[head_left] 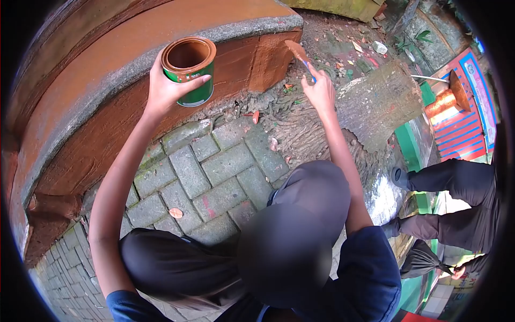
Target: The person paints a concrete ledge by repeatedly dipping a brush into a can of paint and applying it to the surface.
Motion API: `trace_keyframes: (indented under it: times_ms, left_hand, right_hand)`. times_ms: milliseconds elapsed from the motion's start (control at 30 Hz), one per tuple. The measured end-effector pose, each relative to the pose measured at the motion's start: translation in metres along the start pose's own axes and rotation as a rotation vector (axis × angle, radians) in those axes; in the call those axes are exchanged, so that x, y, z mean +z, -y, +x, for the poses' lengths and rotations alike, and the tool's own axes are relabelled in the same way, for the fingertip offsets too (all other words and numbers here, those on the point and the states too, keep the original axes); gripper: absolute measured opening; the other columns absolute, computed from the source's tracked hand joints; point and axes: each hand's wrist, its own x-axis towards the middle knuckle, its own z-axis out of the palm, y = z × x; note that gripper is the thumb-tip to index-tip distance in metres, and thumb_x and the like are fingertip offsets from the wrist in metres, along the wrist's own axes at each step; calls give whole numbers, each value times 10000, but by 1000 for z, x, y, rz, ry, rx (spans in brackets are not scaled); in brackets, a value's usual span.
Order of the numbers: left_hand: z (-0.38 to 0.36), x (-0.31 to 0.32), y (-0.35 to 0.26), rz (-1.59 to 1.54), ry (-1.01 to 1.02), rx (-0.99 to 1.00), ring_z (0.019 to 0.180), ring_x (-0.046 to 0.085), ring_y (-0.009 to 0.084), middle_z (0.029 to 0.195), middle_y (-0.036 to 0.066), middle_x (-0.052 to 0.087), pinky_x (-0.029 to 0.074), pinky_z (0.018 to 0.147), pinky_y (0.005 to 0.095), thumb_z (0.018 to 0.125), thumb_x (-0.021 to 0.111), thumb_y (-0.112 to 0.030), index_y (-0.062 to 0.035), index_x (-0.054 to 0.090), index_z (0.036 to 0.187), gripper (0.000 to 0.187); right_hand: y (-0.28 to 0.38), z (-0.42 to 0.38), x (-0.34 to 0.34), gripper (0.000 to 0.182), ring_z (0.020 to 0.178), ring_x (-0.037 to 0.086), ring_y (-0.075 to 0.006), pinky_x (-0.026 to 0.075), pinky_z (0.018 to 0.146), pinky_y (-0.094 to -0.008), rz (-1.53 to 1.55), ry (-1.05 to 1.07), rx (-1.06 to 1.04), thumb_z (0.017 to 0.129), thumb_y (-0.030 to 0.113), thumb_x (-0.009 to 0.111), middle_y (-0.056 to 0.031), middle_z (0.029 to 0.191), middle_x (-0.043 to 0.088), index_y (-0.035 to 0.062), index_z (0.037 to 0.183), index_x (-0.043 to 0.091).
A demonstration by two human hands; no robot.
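Note:
My left hand [167, 88] grips a green paint can [190, 68] with brown paint smeared around its open rim, held up in front of the low curved wall [80, 96]. My right hand [319, 88] holds a paintbrush [299, 53] with a blue handle and brown-loaded bristles, its tip close to the end face of the wall [271, 56], which is coated in brown paint. The wall's side is painted brown; its top edge shows bare grey concrete.
Grey paving bricks [209, 177] cover the ground below me. A tree trunk [375, 104] with spreading roots stands at the right. Another person's dark trousered legs [456, 185] are at the far right, beside a colourful painted structure [461, 107].

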Motion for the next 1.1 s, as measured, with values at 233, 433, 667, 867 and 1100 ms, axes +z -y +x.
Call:
trace_keyframes:
  times_ms: [233, 433, 667, 867, 1100]
  left_hand:
    - [1, 10, -1, -32, -6, -1, 1112, 602, 219, 1196, 133, 613, 478, 1002, 395, 580, 925, -276, 8, 490, 1259, 855]
    - [12, 15, -2, -9, 9, 49, 1113, 605, 219, 1188, 133, 615, 482, 997, 388, 570, 928, -314, 3, 489, 1251, 870]
    - [20, 19, -21, -47, -24, 103, 1121, 603, 222, 1190, 132, 616, 475, 1008, 390, 553, 935, -336, -1, 482, 1264, 907]
    - [18, 18, -18, -40, 8, 126, 1128, 602, 220, 1199, 131, 617, 469, 1014, 385, 558, 936, -336, -2, 482, 1264, 903]
    - [21, 21, -7, -38, -29, 132, 1108, 611, 217, 1184, 131, 624, 482, 996, 376, 554, 940, -339, -1, 490, 1251, 896]
  right_hand:
    - [-5, -8, 93, 468, 792, 600, -402, 462, 684, -495, 150, -14, -183, 934, 66, 537, -189, 939, 519, 182, 1387, 503]
    - [-20, -32, 138, 632, 818, 600, -468, 494, 724, -551, 93, 83, -142, 909, 12, 520, -226, 1067, 510, 227, 1477, 345]
    - [-76, -65, 174, 469, 942, 627, -442, 516, 822, -533, -113, 271, -189, 969, 127, 479, -256, 1105, 588, 252, 1420, 459]
    - [-62, -55, 112, 463, 909, 622, -420, 489, 756, -502, 195, 92, 11, 966, 75, 481, -233, 1028, 576, 204, 1411, 483]
    - [-13, -19, 151, 526, 845, 572, -374, 467, 788, -436, 263, -119, -127, 947, -13, 472, -200, 947, 510, 98, 1457, 409]
